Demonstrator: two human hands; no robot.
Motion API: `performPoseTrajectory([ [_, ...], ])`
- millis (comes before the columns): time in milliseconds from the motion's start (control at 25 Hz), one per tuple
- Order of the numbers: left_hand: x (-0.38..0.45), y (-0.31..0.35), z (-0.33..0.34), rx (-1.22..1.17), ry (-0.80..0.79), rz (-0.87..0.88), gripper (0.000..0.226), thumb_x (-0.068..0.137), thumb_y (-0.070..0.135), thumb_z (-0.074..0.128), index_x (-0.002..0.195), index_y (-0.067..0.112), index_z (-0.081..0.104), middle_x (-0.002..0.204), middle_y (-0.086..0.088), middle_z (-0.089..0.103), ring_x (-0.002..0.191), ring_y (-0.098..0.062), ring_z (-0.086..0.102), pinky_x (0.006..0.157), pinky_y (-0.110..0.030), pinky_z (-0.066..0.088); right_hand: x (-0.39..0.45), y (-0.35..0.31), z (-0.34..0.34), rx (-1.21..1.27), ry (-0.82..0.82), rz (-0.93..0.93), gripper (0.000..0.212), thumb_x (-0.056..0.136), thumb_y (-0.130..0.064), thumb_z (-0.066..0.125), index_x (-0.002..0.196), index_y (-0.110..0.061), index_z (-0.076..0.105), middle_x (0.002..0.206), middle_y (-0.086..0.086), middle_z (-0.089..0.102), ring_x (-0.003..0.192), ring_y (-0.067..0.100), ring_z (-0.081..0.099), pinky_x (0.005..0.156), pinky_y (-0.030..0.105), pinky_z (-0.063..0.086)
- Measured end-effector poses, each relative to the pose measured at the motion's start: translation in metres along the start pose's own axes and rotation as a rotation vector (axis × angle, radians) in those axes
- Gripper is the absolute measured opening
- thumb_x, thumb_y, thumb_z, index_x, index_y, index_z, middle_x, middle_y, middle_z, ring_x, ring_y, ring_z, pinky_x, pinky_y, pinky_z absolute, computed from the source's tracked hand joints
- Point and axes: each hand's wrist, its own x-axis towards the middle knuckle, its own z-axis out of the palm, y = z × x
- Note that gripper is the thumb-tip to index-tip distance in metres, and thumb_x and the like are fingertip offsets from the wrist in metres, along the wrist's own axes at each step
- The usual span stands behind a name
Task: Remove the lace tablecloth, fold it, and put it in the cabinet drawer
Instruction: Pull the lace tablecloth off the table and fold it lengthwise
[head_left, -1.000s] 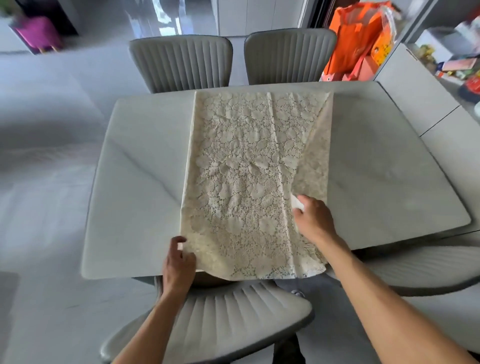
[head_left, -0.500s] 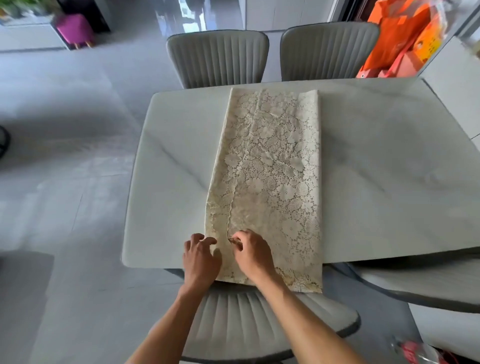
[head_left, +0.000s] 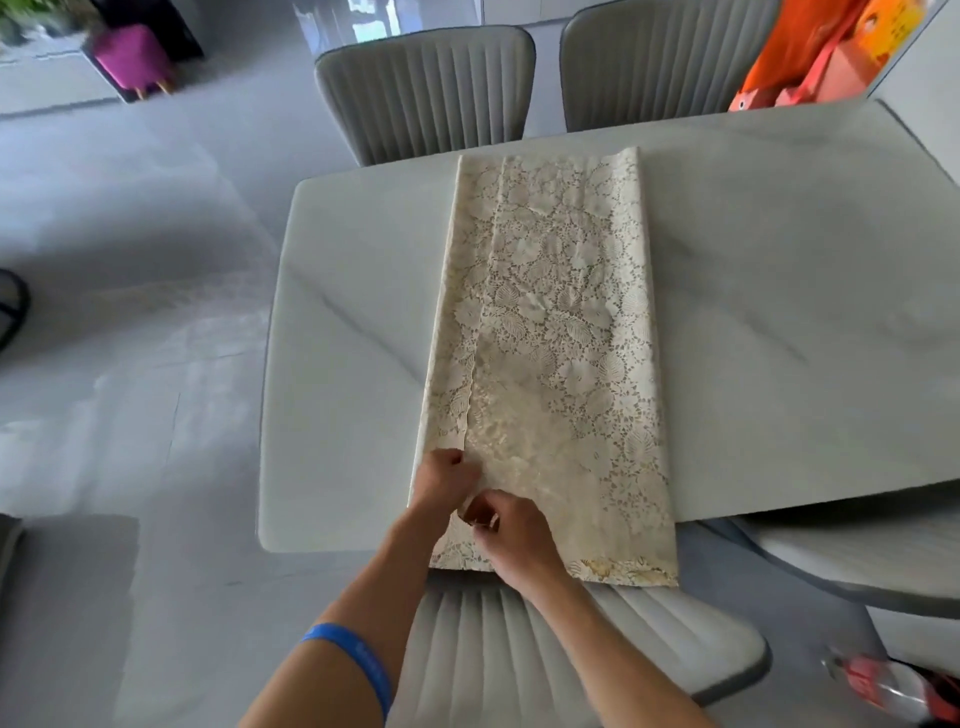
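The cream lace tablecloth (head_left: 561, 332) lies folded into a long narrow strip down the middle of the pale marble table (head_left: 779, 312), its near end hanging over the table's front edge. My left hand (head_left: 444, 480) rests on the strip's near left corner with fingers curled on the folded layer. My right hand (head_left: 511, 530) sits just beside it, pinching the lace edge at the near end. The cabinet drawer is not in view.
A grey ribbed chair (head_left: 519, 649) stands right under my arms at the table's front. Two more grey chairs (head_left: 431, 88) face me at the far side. Orange bags (head_left: 810, 47) sit far right, a purple stool (head_left: 132, 60) far left, a plastic bottle (head_left: 883, 680) near right.
The right side of the cloth was folded over to the left, making a narrower strip. My right hand came across beside my left at the near left corner, and both now grip the edge.
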Motion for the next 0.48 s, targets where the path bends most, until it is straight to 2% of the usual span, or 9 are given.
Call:
performPoseTrajectory([
  [160, 0.013, -0.035, -0.015, 0.078, 0.146, 0.037, 0.035, 0.085, 0.021, 0.061, 0.054, 0.015, 0.046, 0.052, 0.0, 0.038, 0.053, -0.021, 0.033, 0.049, -0.03, 0.028, 0.002, -0.003, 0.005, -0.026, -0.15, 0.081, 0.017, 0.082, -0.022, 0.064, 0.097, -0.028, 0.068, 0.088, -0.013, 0.068, 0.082, 0.009, 0.065, 0.079, 0.028, 0.054],
  [240, 0.016, -0.055, -0.024, 0.1, 0.189, 0.051, 0.038, 0.087, 0.019, 0.059, 0.054, 0.015, 0.039, 0.053, -0.002, 0.033, 0.056, -0.024, 0.031, 0.05, -0.032, 0.028, 0.001, 0.012, -0.011, -0.051, -0.184, 0.187, 0.026, 0.081, -0.03, 0.068, 0.106, -0.026, 0.067, 0.096, -0.011, 0.067, 0.087, 0.008, 0.064, 0.082, 0.028, 0.053],
  [360, 0.014, -0.077, -0.032, 0.127, 0.256, 0.006, 0.036, 0.087, 0.012, 0.055, 0.055, 0.012, 0.039, 0.055, -0.007, 0.039, 0.06, -0.029, 0.039, 0.055, -0.035, 0.034, -0.009, 0.05, -0.05, -0.134, 0.103, 0.413, 0.03, 0.083, -0.026, 0.066, 0.113, -0.02, 0.065, 0.108, -0.003, 0.069, 0.094, 0.014, 0.064, 0.079, 0.028, 0.051],
  [440, 0.013, -0.09, -0.036, 0.192, 0.315, -0.012, 0.025, 0.088, 0.013, 0.054, 0.065, 0.004, 0.055, 0.076, -0.021, 0.055, 0.076, -0.039, 0.051, 0.071, -0.04, 0.043, -0.015, 0.073, -0.072, -0.232, 0.28, 0.578, 0.037, 0.082, -0.023, 0.064, 0.118, -0.016, 0.06, 0.117, 0.004, 0.064, 0.101, 0.022, 0.061, 0.079, 0.03, 0.048],
  [480, 0.014, -0.095, -0.037, 0.24, 0.342, -0.016, 0.02, 0.089, 0.015, 0.054, 0.075, 0.001, 0.062, 0.091, -0.023, 0.057, 0.088, -0.039, 0.053, 0.081, -0.039, 0.042, -0.014, 0.081, -0.078, -0.262, 0.321, 0.642, 0.04, 0.08, -0.023, 0.066, 0.119, -0.014, 0.057, 0.12, 0.008, 0.06, 0.105, 0.026, 0.06, 0.081, 0.032, 0.048],
])
